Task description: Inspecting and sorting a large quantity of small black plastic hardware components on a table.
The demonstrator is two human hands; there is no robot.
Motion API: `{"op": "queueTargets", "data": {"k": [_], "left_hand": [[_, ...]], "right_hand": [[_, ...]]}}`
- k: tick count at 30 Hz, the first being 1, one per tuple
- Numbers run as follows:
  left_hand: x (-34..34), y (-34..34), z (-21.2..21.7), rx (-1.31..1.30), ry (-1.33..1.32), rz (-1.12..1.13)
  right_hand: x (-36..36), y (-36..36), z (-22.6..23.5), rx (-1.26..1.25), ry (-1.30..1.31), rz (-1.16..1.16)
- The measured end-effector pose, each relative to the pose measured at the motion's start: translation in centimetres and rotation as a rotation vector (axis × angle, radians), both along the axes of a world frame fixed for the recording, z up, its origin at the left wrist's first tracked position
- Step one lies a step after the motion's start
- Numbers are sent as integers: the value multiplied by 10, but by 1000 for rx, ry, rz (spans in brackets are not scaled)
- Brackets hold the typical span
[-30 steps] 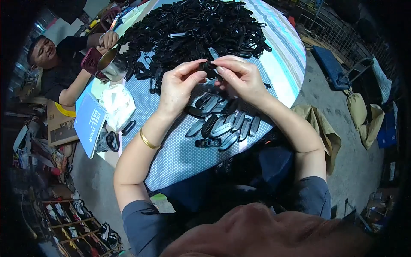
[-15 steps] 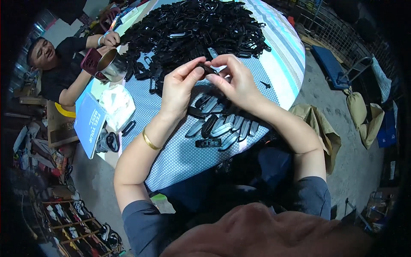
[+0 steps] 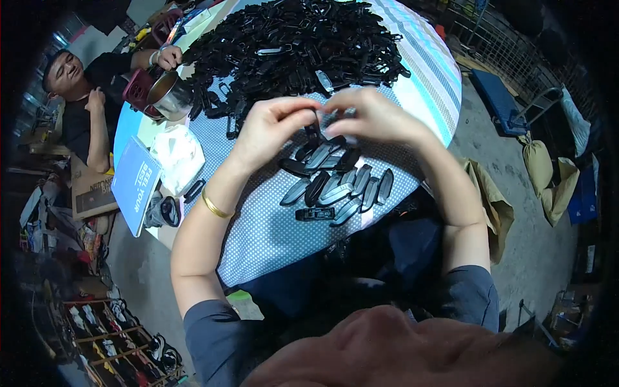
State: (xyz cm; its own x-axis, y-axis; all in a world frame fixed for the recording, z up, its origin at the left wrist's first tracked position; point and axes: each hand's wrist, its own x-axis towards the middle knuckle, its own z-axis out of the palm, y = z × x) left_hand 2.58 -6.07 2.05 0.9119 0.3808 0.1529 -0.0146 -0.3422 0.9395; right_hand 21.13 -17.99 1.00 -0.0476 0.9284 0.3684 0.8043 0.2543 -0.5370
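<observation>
Over the table, my left hand (image 3: 271, 129) is closed, pinching a small dark plastic part (image 3: 313, 128) between thumb and fingers. My right hand (image 3: 377, 116) is just beside it, blurred by motion. Its thumb and forefinger are spread with a gap between, and I see nothing held there. Below both hands lies a loose group of grey-and-black curved handle-like pieces (image 3: 336, 192). At its near left edge rests a black rectangular piece with an open frame (image 3: 314, 214). Beyond my hands rises a big heap of black plastic parts (image 3: 290, 48).
A patterned cloth covers the table (image 3: 258, 245). To the left are a metal mug (image 3: 171, 97), a white plastic bag (image 3: 177, 158) and a blue notebook (image 3: 137, 187). A person (image 3: 97, 109) sits at the far left. A blue flatbed trolley (image 3: 493, 100) stands on the right floor.
My right hand has shifted right, off the dark part, and its fingers have spread. My left hand has turned slightly and lowered. The person on the left has raised one hand toward their neck.
</observation>
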Motion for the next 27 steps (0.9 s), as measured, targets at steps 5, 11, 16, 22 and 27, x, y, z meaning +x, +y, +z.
{"op": "queueTargets", "data": {"k": [5, 11, 16, 22, 27], "left_hand": [[-2, -28, 13, 266, 253, -218], [11, 2, -16, 888, -3, 94], [15, 36, -39, 1145, 5, 317], [19, 33, -37, 1162, 112, 211], [16, 26, -28, 1089, 208, 149]], "right_hand": [[73, -2, -12, -18, -539, -681], [76, -4, -27, -38, -452, -536], [78, -6, -30, -3, -450, -442], [82, -12, -23, 179, -464, -368], [62, -13, -11, 386, -393, -366]]}}
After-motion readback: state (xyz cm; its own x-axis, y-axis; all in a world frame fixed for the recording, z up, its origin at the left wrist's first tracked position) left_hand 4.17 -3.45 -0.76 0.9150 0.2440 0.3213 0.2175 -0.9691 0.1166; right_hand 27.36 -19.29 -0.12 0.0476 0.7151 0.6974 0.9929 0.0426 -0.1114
